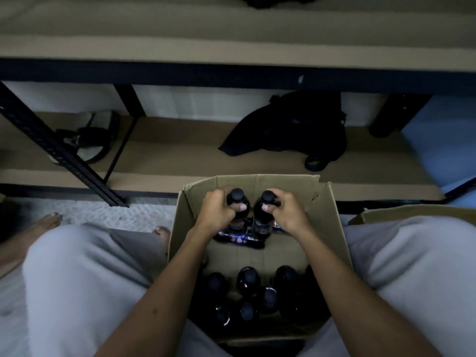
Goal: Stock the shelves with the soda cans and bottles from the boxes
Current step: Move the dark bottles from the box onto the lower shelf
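I have one bottle in each of my hands: my left hand (216, 211) is wrapped round the neck of the left bottle (238, 204), my right hand (288, 212) round the neck of the right bottle (265, 207), thumbs pressed on the shoulders just under the caps. Both stand upright, long axes vertical, side by side at the far end of the box (334, 228) between my knees. The lower shelf (180, 140) lies straight ahead, just past the box's far wall, so I judge the move to be up and forward, neither hand nearer. Count: two bottles held; about eight more caps, dim, at the near end; some cans (239, 238) lie flat under my hands, number unclear; one second box (401, 212) at right.
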